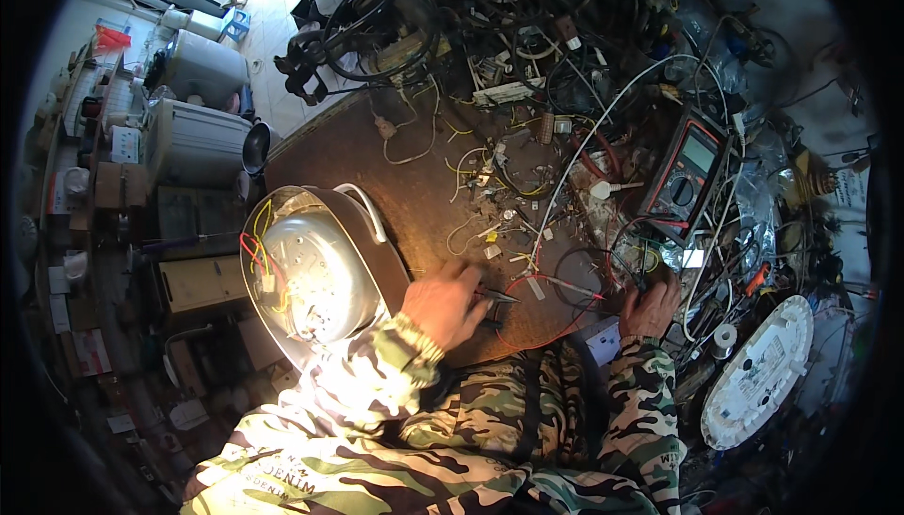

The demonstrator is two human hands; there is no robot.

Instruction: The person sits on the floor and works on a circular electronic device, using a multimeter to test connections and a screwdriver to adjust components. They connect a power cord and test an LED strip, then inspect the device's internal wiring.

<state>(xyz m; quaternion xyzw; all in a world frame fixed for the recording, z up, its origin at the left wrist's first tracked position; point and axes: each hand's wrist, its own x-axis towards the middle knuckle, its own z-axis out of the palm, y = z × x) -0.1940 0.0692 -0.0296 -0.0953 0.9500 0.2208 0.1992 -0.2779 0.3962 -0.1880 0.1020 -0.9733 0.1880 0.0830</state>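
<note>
Over tabletop (331,152), hands (443,308) (652,308) curled, left gripping pliers (499,297)

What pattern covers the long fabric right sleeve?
The right sleeve is camouflage, best seen in the head view.

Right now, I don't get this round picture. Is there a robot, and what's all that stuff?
No robot here! One person is working with bare hands. A wide, bendy-looking camera on their head looks down, so you see their own sleeves at the bottom. The left hand holds a pointed tool, like pliers. The right hand is near some thin wires; I can't tell what it holds. On the left is an open metal appliance with coloured wires inside. The brown table has small scattered parts, and to the right sits a meter with a screen and dial.
</note>
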